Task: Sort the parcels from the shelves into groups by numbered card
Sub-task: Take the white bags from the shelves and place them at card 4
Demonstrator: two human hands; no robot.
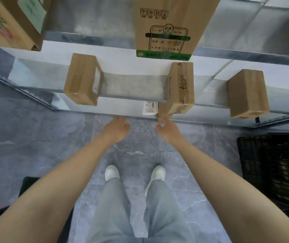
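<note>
A person stands facing a metal shelf rack (126, 98), both bare arms stretched toward its lowest visible edge at the centre of the frame. The left hand (117, 127) has its fingers (121, 118) extended and released, holding nothing, with the tips at the shelf edge. The right hand (167, 129) meets the bottom corner of a small brown parcel (163, 112) with its thumb; the rest of its fingers are out of sight, so I cannot tell whether they are grasping it. A white label (150, 107) shows just left of that parcel.

Other parcels sit on the rack above. On the middle shelf, a plain brown box (81, 79) sits left of centre, a box printed "Align" (180, 88) directly above the right hand, and a third brown box (247, 93) toward the right. Higher up, a tall carton with green print (170, 27) fills the top centre, and a carton with a pale sheet on its side (8, 23) occupies the upper left corner.

Below, the person's grey trousers (136, 207) and white shoes (112, 172) stand on a grey marbled floor (35, 137). A black slatted crate (272, 169) rests on the floor at the right edge, well apart from both hands. No numbered card can be made out.
</note>
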